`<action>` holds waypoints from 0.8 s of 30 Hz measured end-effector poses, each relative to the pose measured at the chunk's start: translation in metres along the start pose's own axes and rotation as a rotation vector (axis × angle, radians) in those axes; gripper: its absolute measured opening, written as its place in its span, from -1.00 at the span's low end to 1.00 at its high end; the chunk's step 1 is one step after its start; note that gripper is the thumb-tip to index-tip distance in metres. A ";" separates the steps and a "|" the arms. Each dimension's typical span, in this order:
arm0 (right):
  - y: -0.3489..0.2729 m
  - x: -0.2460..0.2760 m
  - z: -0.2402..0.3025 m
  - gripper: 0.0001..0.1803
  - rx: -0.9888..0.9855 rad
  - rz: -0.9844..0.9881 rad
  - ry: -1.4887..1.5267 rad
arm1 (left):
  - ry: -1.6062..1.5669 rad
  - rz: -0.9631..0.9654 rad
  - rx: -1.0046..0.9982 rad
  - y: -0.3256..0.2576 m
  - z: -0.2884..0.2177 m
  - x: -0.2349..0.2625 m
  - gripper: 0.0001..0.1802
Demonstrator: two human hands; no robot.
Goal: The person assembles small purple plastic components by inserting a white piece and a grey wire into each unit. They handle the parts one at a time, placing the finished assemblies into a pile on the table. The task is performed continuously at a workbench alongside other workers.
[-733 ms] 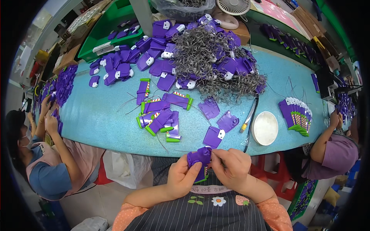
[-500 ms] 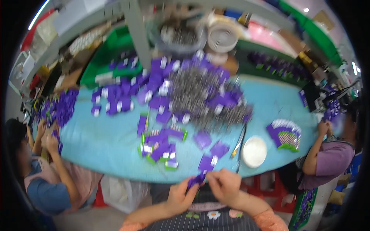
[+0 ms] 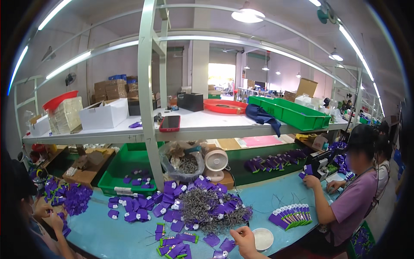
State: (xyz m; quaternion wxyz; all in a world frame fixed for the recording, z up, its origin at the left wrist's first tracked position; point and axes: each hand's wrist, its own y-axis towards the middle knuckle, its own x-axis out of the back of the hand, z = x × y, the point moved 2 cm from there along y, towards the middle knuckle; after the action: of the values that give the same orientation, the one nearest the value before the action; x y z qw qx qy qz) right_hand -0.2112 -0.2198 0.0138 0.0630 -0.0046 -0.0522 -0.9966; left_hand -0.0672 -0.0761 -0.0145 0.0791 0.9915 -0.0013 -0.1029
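My right hand shows at the lower edge, its fingers curled and pressed together. Anything pinched in them is too small to make out. Just right of it sits a round white dish. Beyond the fingers lies a heap of grey wire-like pieces mixed with purple pieces. Single purple pieces rest left of the hand, one of them cut by the lower edge. Further left is a loose group of green-tipped purple pieces. My left hand is out of view.
A fan of purple and green pieces lies on the blue table at right. Co-workers sit at both sides, one in a purple shirt. A green tray, a small white fan and a shelf post stand behind.
My view has tilted up, bringing in the shelf and the room. My left hand and the purple piece it held have left the picture; my right hand sits at its lower edge.
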 end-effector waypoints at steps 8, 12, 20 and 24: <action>-0.067 -0.033 -0.017 -0.77 0.199 0.463 0.041 | 0.819 -0.367 -0.021 -0.004 -0.046 -0.013 -0.71; -0.070 -0.026 0.000 -0.83 0.087 0.520 0.067 | 0.888 -0.344 -0.200 -0.008 -0.041 -0.013 -0.72; -0.066 -0.024 -0.005 -0.82 0.064 0.481 -0.097 | 0.577 -0.326 0.055 0.003 -0.033 -0.003 -0.75; -0.081 -0.042 -0.009 -0.89 -0.168 0.522 0.064 | -0.032 -0.297 0.196 -0.012 -0.010 0.003 -0.72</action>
State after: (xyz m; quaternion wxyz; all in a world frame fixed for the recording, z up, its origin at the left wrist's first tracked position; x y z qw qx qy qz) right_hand -0.1802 -0.1359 -0.0040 0.3185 0.0083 0.0354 -0.9472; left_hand -0.0622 -0.0630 -0.0072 -0.0340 0.9820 0.1341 -0.1287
